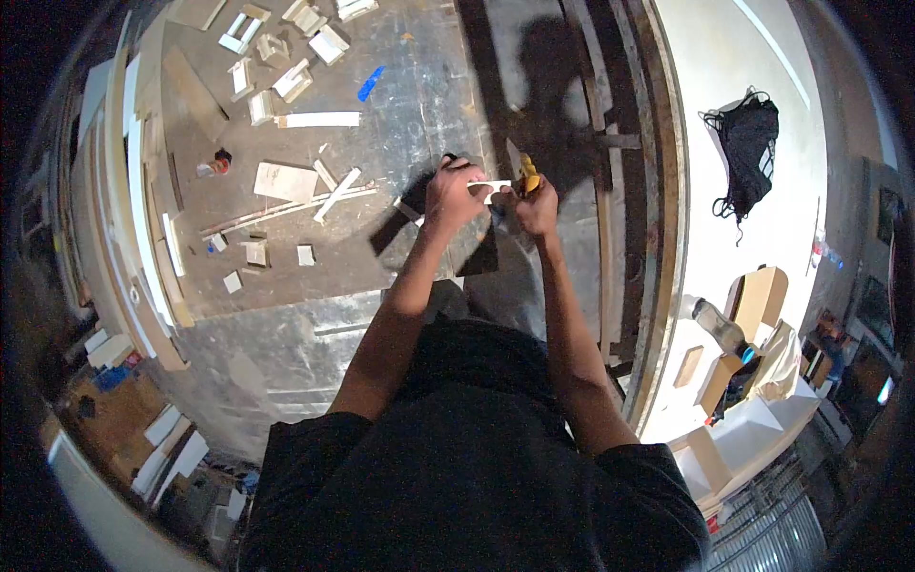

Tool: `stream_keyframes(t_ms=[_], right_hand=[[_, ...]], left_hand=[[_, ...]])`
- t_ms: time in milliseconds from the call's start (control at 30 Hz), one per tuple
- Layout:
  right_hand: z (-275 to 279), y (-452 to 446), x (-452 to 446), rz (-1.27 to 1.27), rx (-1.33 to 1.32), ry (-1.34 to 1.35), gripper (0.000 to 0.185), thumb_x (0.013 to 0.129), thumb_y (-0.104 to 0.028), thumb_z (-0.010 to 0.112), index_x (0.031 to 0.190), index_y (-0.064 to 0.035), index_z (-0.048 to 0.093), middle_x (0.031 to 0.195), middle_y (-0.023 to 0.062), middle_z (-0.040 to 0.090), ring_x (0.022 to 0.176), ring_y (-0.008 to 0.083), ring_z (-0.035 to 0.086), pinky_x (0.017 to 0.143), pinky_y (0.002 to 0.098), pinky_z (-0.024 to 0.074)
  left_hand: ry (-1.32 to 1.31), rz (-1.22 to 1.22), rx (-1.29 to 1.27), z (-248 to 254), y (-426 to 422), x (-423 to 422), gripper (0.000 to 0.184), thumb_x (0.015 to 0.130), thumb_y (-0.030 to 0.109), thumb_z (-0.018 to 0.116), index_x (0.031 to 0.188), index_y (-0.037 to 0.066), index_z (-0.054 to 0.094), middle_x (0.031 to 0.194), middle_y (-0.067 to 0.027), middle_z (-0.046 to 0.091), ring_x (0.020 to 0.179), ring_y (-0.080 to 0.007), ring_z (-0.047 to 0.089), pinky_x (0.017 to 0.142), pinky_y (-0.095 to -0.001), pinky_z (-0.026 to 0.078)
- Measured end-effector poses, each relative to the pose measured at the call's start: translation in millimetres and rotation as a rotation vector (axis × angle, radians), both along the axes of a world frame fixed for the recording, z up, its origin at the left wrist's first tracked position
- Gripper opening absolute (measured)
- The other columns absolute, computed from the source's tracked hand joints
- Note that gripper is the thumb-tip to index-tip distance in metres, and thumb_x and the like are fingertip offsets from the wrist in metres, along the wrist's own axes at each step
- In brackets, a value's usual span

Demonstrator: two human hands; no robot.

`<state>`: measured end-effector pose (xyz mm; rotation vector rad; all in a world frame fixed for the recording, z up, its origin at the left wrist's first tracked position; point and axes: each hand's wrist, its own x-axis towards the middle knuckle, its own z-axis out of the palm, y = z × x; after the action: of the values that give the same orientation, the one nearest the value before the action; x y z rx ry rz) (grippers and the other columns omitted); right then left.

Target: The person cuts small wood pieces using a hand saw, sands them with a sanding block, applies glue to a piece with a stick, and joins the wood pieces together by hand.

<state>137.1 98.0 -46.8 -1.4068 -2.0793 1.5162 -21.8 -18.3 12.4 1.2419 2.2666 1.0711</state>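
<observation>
A small pale wooden piece (pixel 491 185) sits between the two hands, its end pinched in the fingers of the left hand (pixel 456 194). The right hand (pixel 537 204) grips a yellow-handled tool (pixel 527 173), just beside the piece at its 2 o'clock; whether that hand also touches the wood, I cannot tell. Farther out from the piece, a flat rectangular board (pixel 286 181) lies at 9 o'clock, blue tape (pixel 371 84) at 10, black netting (pixel 749 153) at 3 and a bottle (pixel 720 329) at 4.

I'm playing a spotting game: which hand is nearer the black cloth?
Right. The right hand is to the left of the black cloth, apart from it; the left hand is farther left.
</observation>
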Motion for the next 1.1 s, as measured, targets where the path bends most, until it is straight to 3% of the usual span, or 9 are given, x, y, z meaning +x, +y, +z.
stream_keyframes(t_ms=[167, 233, 267, 433, 500, 600, 733, 900, 1100], right_hand=[[9, 0, 1, -0.055, -0.050, 0.125, 0.049, 0.073, -0.031, 0.091, 0.099, 0.0010, 0.063, 0.085, 0.0153, 0.072, 0.077, 0.0258, 0.069, 0.073, 0.0379, 0.0537], [22, 0, -5, -0.036, -0.022, 0.025, 0.049, 0.073, -0.031, 0.090, 0.098, 0.0013, 0.063, 0.085, 0.0156, 0.072, 0.076, 0.0258, 0.069, 0.073, 0.0377, 0.0538], [19, -2, -4, -0.051, -0.037, 0.078, 0.047, 0.074, -0.030, 0.090, 0.097, 0.0012, 0.063, 0.084, 0.0153, 0.072, 0.075, 0.0253, 0.069, 0.072, 0.0375, 0.0539], [6, 0, -1, -0.008, 0.055, 0.064, 0.045, 0.074, -0.027, 0.090, 0.095, 0.0013, 0.063, 0.081, 0.0139, 0.072, 0.072, 0.0236, 0.069, 0.070, 0.0369, 0.0542], [5, 2, -2, -0.006, -0.108, 0.139, 0.038, 0.079, -0.011, 0.086, 0.102, 0.0034, 0.059, 0.086, 0.0050, 0.068, 0.079, 0.0127, 0.064, 0.075, 0.0305, 0.0527], [1, 2, -4, -0.026, -0.167, 0.161, 0.041, 0.077, -0.007, 0.086, 0.103, 0.0044, 0.057, 0.086, 0.0055, 0.068, 0.080, 0.0131, 0.067, 0.075, 0.0308, 0.0529], [25, 5, -6, -0.031, -0.214, 0.130, 0.039, 0.077, -0.008, 0.087, 0.101, 0.0028, 0.059, 0.085, 0.0052, 0.068, 0.081, 0.0128, 0.067, 0.074, 0.0314, 0.0527], [27, 10, -5, -0.009, 0.117, -0.093, 0.041, 0.079, -0.025, 0.085, 0.101, 0.0027, 0.066, 0.084, 0.0124, 0.073, 0.072, 0.0201, 0.068, 0.070, 0.0373, 0.0542], [68, 36, 48, -0.315, -0.375, 0.317, 0.020, 0.097, -0.022, 0.070, 0.097, -0.0021, 0.068, 0.080, 0.0037, 0.069, 0.069, 0.0081, 0.060, 0.062, 0.0274, 0.0461]], left_hand=[[0.016, 0.058, 0.039, -11, 11, 2, 0.014, 0.081, 0.012, 0.072, 0.094, 0.009, 0.068, 0.097, -0.0130, 0.065, 0.098, -0.0350, 0.060, 0.087, -0.0453, 0.046], [0.365, 0.418, -0.022, -3, 31, 11, 0.026, 0.087, 0.014, 0.065, 0.113, 0.012, 0.066, 0.116, -0.0138, 0.062, 0.113, -0.0350, 0.054, 0.094, -0.0485, 0.039], [0.307, 0.415, -0.127, -4, 39, 10, 0.036, 0.089, 0.015, 0.060, 0.126, 0.015, 0.060, 0.130, -0.0129, 0.054, 0.122, -0.0361, 0.046, 0.098, -0.0507, 0.035], [0.349, 0.475, -0.168, -17, 49, 14, 0.043, 0.085, 0.009, 0.061, 0.128, 0.014, 0.057, 0.128, -0.0137, 0.054, 0.120, -0.0356, 0.047, 0.101, -0.0499, 0.032], [0.273, 0.515, -0.195, -16, 47, 14, 0.046, 0.081, 0.008, 0.064, 0.126, 0.014, 0.058, 0.127, -0.0132, 0.054, 0.120, -0.0358, 0.047, 0.102, -0.0499, 0.032], [0.287, 0.510, -0.243, -15, 48, 13, 0.043, 0.080, 0.005, 0.065, 0.121, 0.013, 0.060, 0.129, -0.0105, 0.055, 0.120, -0.0331, 0.048, 0.101, -0.0474, 0.033], [0.295, 0.465, -0.218, -17, 42, 12, 0.044, 0.078, 0.004, 0.066, 0.120, 0.015, 0.060, 0.128, -0.0089, 0.055, 0.122, -0.0312, 0.048, 0.102, -0.0470, 0.033], [0.294, 0.488, -0.260, -18, 45, 13, 0.048, 0.078, 0.003, 0.066, 0.123, 0.016, 0.058, 0.130, -0.0083, 0.054, 0.124, -0.0300, 0.048, 0.102, -0.0462, 0.034], [0.375, 0.609, -0.247, -23, 46, 17, 0.041, 0.082, 0.006, 0.062, 0.122, 0.013, 0.057, 0.119, -0.0107, 0.054, 0.115, -0.0336, 0.049, 0.095, -0.0482, 0.034]])
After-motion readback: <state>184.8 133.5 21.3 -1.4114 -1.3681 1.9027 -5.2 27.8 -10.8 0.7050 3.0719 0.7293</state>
